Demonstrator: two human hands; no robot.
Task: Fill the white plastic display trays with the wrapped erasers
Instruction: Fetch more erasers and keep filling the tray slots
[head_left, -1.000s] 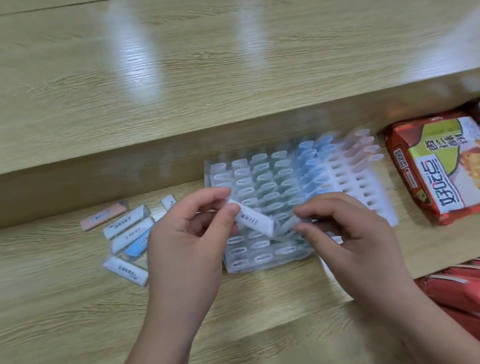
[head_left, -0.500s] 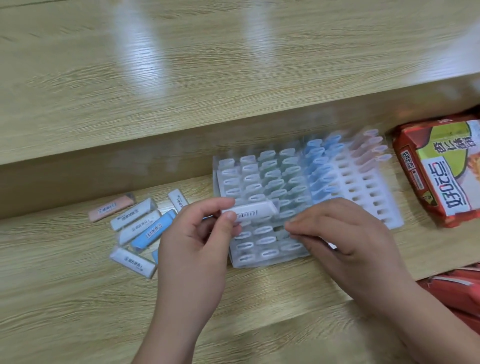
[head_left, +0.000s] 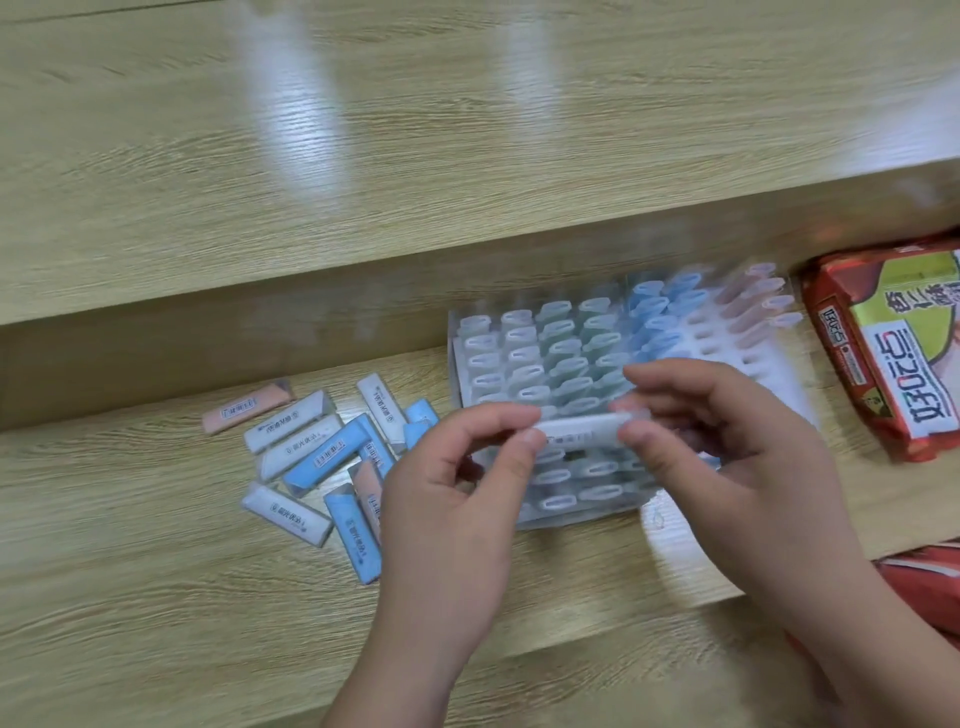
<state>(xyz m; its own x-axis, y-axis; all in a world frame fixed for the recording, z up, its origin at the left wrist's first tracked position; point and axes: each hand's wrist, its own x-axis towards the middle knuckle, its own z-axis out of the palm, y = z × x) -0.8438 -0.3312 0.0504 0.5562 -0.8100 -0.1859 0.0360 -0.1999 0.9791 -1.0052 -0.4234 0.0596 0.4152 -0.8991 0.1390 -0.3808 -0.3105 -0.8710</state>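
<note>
A white wrapped eraser (head_left: 582, 432) lies level in the air over the front of the white display tray (head_left: 457, 364). My left hand (head_left: 457, 499) pinches its left end and my right hand (head_left: 727, 447) pinches its right end. The tray stands on the wooden shelf (head_left: 156, 545), packed with upright white, green, blue and pink erasers; its right part (head_left: 779, 374) shows open slots. Several loose wrapped erasers (head_left: 322, 452), white, blue and pink, lie in a heap to the tray's left.
A red and green snack packet (head_left: 893, 343) lies right of the tray. More red packets (head_left: 924, 587) sit at the lower right edge. A higher wooden shelf board (head_left: 363, 156) runs across the back, overhanging the rear of the tray.
The eraser turned level and my right hand came up off the tray to pinch its right end. My view shifted left, showing more of the loose heap.
</note>
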